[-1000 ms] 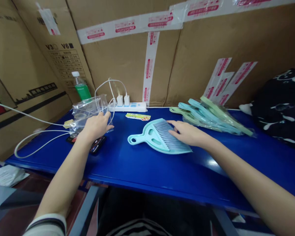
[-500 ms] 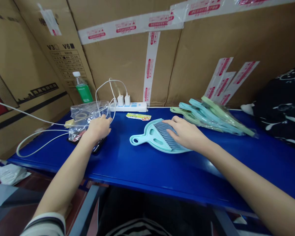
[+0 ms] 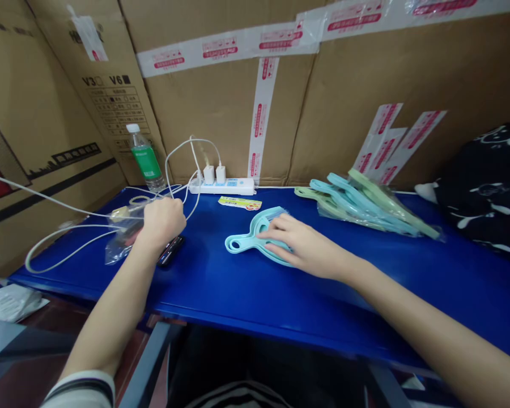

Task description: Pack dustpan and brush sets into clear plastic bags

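A light blue mini dustpan with its brush [image 3: 249,238] lies on the blue table [image 3: 255,294] near the middle, its front tipped up. My right hand [image 3: 300,246] lies over it with the fingers curled round its far part. My left hand [image 3: 161,221] is closed on a clear plastic bag [image 3: 121,243] that lies flattened at the table's left. A dark flat device [image 3: 170,251] sits just right of that hand.
A white power strip [image 3: 223,185] with two chargers and white cables [image 3: 59,235] sits at the back. A green-labelled bottle [image 3: 145,158] stands back left. A yellow label [image 3: 239,202] lies near the strip. Bagged dustpan sets [image 3: 361,204] are piled right, a black bag [image 3: 488,187] far right. Cardboard boxes [image 3: 221,96] wall the back.
My left hand has pulled the plastic bag down and left, flattening it on the table. My right hand has slid left over the dustpan, closed on it and tipped it.
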Demonstrator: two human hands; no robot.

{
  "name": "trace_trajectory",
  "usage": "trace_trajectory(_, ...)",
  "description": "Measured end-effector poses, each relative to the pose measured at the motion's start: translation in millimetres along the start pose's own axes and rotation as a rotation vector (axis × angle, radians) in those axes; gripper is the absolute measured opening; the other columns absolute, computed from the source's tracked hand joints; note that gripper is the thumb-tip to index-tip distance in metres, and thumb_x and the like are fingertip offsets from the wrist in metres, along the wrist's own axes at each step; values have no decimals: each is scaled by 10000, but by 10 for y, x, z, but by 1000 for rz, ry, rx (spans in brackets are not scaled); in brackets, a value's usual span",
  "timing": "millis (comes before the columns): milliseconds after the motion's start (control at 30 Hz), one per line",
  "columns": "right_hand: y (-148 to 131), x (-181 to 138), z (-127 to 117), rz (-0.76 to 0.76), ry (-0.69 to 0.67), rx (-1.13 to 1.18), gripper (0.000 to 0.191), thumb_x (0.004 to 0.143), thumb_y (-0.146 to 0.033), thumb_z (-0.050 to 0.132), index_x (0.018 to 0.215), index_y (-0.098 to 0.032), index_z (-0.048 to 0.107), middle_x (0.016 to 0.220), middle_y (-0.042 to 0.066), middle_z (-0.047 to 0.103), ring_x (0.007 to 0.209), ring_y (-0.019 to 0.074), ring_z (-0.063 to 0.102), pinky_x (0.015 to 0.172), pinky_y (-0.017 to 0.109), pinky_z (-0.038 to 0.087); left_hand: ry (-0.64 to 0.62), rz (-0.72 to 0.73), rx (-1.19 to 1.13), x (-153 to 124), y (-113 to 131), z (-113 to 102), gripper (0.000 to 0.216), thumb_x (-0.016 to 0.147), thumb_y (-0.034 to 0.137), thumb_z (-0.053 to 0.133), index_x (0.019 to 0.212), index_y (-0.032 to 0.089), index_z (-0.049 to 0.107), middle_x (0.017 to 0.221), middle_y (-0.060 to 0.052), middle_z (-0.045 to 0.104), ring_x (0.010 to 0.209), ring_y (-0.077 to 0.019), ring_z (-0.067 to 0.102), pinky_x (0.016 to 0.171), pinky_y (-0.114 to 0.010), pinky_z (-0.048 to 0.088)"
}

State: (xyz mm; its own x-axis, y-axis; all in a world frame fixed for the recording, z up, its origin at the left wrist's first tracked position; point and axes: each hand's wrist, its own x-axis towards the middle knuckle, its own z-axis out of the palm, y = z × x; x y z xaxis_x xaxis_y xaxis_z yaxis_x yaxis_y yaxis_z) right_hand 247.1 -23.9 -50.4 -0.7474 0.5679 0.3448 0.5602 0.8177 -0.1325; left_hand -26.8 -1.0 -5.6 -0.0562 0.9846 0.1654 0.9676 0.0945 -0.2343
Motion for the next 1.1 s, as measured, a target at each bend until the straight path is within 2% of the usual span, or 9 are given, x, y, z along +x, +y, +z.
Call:
trace_trajectory(100, -49, 1, 56, -15, -23, 37, 308, 964, -291, 443, 1105, -134, 667, 926, 112, 627, 888, 239, 567, 771, 387, 494, -32, 68, 84, -64, 119, -72, 331, 873, 150, 408, 1067, 94, 671, 1021, -205, 686, 988, -352, 674, 779, -414, 536)
trace_trajectory(200, -70, 14, 94, 13, -31, 30, 299, 956, -290, 461, 1127, -125, 643, 925, 115, 625, 887, 243, 574, 782, 392, 488, 106, 212, 57, -124, 213, -101, 341, 950, 268, 378, 1079, 105, 648, 1071, -187, 649, 994, -329, 664, 763, -393, 535)
trace_trajectory(267, -87, 24, 95, 53, -46, 21, 265, 958, -285, 453, 1092, -147, 635, 933, 111, 635, 894, 244, 583, 796, 396, 477, 142, 407, -34, -163, 277, -78, 335, 971, 326, 378, 1065, 138, 640, 1062, -140, 648, 983, -282, 662, 784, -363, 527)
trace_trajectory(400, -141, 30, 41, 236, -130, 45, 173, 946, -274, 455, 967, -162, 585, 794, 69, 618, 793, 229, 581, 721, 365, 458, -5, 836, -177, -235, 437, 39, 332, 959, 441, 437, 1030, 165, 606, 966, -66, 677, 894, -220, 670, 764, -309, 511)
trace_trajectory(567, -206, 19, -16, 305, -193, 192, 62, 884, -240, 530, 931, -207, 508, 736, 2, 560, 711, 186, 547, 648, 298, 418, -32, 843, -171, -264, 561, 128, 293, 957, 425, 434, 961, 169, 578, 848, -50, 695, 793, -228, 686, 657, -297, 483)
trace_trajectory(733, -250, 23, -6, 297, -67, 91, 135, 808, -161, 564, 914, -225, 508, 702, -15, 570, 649, 175, 532, 631, 282, 378, -32, 797, -192, -228, 542, 121, 260, 906, 433, 489, 925, 191, 583, 816, -40, 708, 771, -227, 692, 645, -284, 474)
trace_trajectory(900, -228, 4, -106, 362, 66, -161, 152, 864, -237, 498, 1000, -186, 545, 685, 28, 613, 633, 207, 578, 591, 284, 346, -13, 742, -244, -142, 467, 165, 261, 910, 380, 478, 992, 177, 620, 933, -61, 708, 883, -228, 685, 762, -312, 513)
trace_trajectory(1000, -205, -14, -203, 413, 6, -208, 279, 924, -353, 422, 1082, -165, 554, 695, 46, 651, 599, 213, 599, 552, 282, 332, 27, 729, -239, -102, 436, 200, 312, 917, 342, 480, 1116, 143, 613, 1040, -96, 679, 966, -247, 664, 845, -358, 522)
trace_trajectory(1100, -175, -20, -293, 482, -26, -317, 340, 944, -290, 323, 1149, -169, 565, 743, 74, 700, 646, 236, 642, 537, 288, 312, 91, 705, -207, -76, 455, 203, 335, 942, 305, 459, 1188, 115, 584, 1099, -121, 648, 1029, -251, 635, 905, -376, 510)
